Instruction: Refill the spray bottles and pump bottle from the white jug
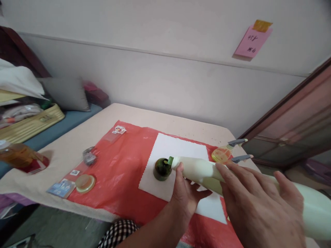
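A long pale green squeeze bottle [196,168] lies tipped almost level across the right of the head view. My left hand [184,191] is closed around its neck from below, thumb on the near side. Farther back, my right hand [258,199] grips the bottle's body from above. The bottle's green spout [170,160] is at the rim of a small dark green round container [161,168]; whether they touch, I cannot tell. What is inside the container is too dark to make out. Under it lies a white mat with a scalloped edge [178,144].
A red plastic sheet [124,165] covers part of the table. Yellow spray bottles [222,154] stand at right. On the left are a round lidded tub [85,183], a blue packet [61,188], a grey wrapped item [89,156] and an amber drink bottle [24,157]. A wall rises behind.
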The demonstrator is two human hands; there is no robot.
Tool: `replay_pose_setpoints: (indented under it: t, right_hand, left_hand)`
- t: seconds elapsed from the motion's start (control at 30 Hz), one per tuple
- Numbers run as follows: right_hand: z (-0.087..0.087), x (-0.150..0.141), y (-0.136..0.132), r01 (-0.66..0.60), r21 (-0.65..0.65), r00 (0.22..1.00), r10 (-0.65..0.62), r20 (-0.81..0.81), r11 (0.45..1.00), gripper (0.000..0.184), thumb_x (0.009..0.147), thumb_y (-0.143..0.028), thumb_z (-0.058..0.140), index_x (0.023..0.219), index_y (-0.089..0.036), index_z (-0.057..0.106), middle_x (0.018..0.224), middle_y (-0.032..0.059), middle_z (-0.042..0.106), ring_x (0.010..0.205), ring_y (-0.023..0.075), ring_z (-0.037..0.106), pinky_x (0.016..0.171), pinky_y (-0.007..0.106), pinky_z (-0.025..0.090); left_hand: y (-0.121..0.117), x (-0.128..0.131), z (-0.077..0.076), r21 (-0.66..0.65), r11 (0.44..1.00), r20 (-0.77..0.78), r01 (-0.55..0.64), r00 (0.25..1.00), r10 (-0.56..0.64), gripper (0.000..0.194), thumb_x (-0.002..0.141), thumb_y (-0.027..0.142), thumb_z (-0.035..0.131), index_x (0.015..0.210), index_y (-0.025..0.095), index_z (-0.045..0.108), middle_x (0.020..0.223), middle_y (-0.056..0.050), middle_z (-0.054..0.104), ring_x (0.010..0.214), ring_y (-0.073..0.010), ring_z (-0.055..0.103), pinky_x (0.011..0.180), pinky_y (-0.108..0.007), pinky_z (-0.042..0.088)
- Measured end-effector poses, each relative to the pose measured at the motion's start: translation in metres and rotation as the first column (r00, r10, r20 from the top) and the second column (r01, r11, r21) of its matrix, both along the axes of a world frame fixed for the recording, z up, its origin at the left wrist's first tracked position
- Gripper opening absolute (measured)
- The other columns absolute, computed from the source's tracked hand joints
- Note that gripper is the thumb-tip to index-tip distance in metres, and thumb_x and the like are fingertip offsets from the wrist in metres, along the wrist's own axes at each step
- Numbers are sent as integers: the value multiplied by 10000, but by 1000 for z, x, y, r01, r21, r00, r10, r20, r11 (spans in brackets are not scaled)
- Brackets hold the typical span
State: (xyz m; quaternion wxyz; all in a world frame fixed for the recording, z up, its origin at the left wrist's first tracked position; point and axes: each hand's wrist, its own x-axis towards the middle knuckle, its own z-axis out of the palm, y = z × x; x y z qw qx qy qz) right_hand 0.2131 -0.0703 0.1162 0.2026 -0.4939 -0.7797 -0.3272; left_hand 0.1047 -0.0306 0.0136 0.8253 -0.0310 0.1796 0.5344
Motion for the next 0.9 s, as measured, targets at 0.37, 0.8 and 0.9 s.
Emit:
replay_pose_setpoints:
  t: [0.37, 0.8, 0.9]
  right_hand:
    - [3, -4, 0, -29, 42, 1000, 29, 5, 999, 326, 1018, -164, 318, 1224, -138, 568, 1135, 130, 644, 1037, 360, 610, 1025, 672, 349]
    - [1, -7, -3, -12, 26, 1000, 12, -4, 1000, 311, 1012, -137, 350, 1228, -137, 574, 1202, 137, 622, 1119, 349, 582, 1084, 680, 293]
    - [3, -10, -3, -16, 26, 1000, 16, -1, 1000, 314, 1009, -129, 353, 1236, -135, 569, 1223, 144, 612, 1135, 353, 575, 1089, 684, 283]
  left_hand:
    - [0, 0, 1, 22, 1000, 20, -8, 1000, 8, 646, 838, 661, 511, 1253, 178, 622, 1295, -163, 588, 1133, -345, 549, 886, -499, 500]
    - [2, 0, -3, 15, 1000, 56, -23, 998, 22, 634, 823, 664, 536, 1231, 185, 614, 1389, -170, 547, 1253, -396, 499, 909, -524, 500]
    - [2, 0, -2, 15, 1000, 65, -20, 998, 19, 646, 827, 668, 531, 1250, 186, 601, 1415, -173, 529, 1269, -401, 488, 890, -508, 506]
